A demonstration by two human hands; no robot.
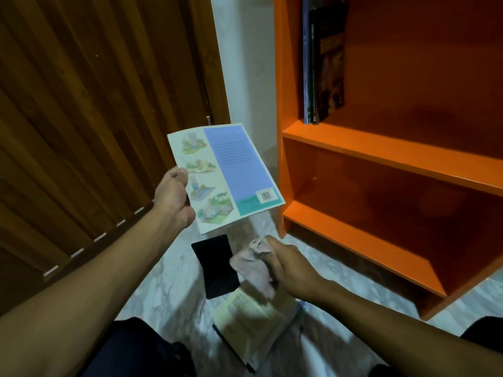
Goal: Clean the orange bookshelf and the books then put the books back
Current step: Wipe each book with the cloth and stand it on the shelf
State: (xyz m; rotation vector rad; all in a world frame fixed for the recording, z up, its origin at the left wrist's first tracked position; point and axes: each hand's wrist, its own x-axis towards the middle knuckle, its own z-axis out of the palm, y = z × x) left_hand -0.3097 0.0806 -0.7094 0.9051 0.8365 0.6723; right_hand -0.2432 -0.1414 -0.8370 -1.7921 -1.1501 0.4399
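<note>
Head view showed a person sitting on the floor by the orange bookshelf (381,148). Their left hand (174,197) pinched a thin book (231,170) by its side edge, up in the air. Their right hand (288,265) was closed tight around a pale cloth (253,268). A few books (324,61) stood on the upper shelf, and two more lay on the floor. I think the thin book is light and bendy, so holding it near the spine would be safer.
</note>
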